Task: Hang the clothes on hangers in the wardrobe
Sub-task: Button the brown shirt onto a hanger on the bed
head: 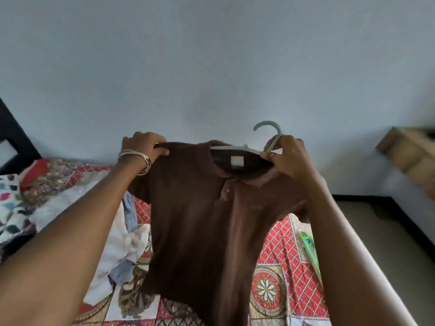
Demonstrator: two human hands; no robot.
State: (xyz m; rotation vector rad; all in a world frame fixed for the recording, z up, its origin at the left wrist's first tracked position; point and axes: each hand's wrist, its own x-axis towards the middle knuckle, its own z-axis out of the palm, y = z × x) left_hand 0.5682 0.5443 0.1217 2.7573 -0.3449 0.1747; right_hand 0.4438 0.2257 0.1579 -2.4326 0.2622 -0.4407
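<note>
Left hand (143,147) grips brown shirt (207,220) shoulder at 9 o'clock; right hand (286,156) pinches hanger (270,137) and collar. Hanger sits only partly inside, so shirt may slide off.

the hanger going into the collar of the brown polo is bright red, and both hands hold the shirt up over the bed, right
Not quite: the hanger is pale green, not bright red, as the head view shows. The rest holds: it sits in the collar of the brown polo, and the left hand and right hand hold the shirt up over the bed.
</note>
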